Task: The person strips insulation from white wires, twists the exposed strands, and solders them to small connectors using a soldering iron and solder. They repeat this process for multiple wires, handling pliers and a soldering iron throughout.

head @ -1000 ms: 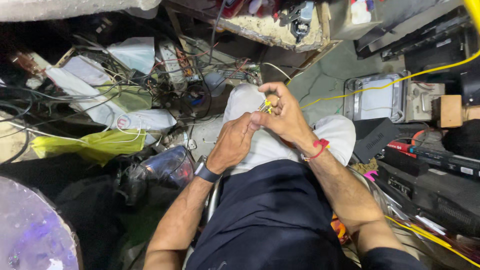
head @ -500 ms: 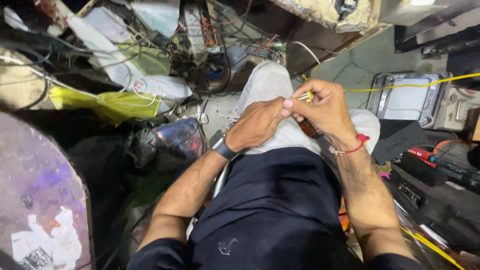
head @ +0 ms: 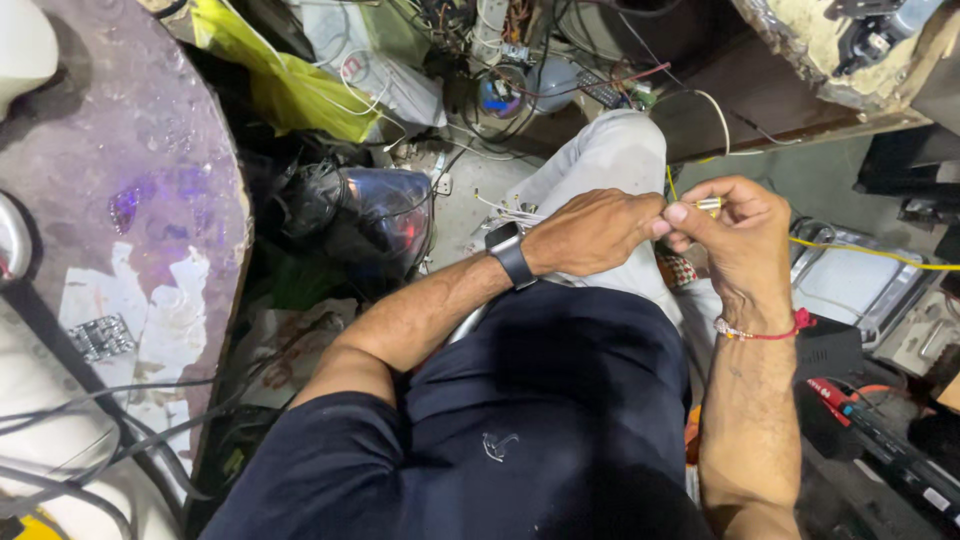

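Two hands meet over our lap, centre-right of the scene. Our left hand (head: pixel 595 232), w/ a dark smartwatch (head: pixel 510 254) on the wrist, is curled nearly shut, fingertips touching the right hand's fingers; can't tell what it pinches. Our right hand (head: pixel 735 240), w/ a red thread bracelet (head: pixel 765 332), is closed in a pinch on a small yellowish metal-tipped connector (head: pixel 708 204) at the end of a thin yellow cable (head: pixel 870 252), which runs off to the right edge. Just left of the hands, a dark shiny helmet-like object (head: pixel 365 215) sits on the floor. Far left, a yellow plastic bag (head: pixel 290 85) lies among tangled wires. Near left, a purple-tinted round tabletop (head: pixel 130 200).
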